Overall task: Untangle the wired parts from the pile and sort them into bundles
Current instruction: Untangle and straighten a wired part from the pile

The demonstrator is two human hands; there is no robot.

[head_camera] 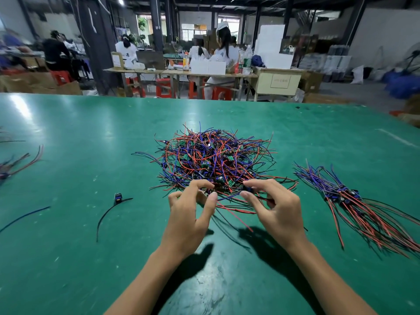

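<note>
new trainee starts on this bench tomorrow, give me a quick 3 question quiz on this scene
1. True or false: the sorted bundle lies to the right of the tangled pile.
2. What are the left hand and right hand doing? A) resting flat on the green table B) picking at the pile's near edge C) lifting the bundle
3. Fill in: the lone part left of the pile trails a ___ wire.

Key: 1 true; 2 B; 3 black.

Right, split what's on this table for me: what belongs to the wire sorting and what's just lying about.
Part of the job:
- tangled pile
- sorted bundle
- left hand and right hand, fingers picking at the pile's near edge
- second bundle, partly out of view

Lying about:
- lone part with black wire
- loose dark wire
- green table
</note>
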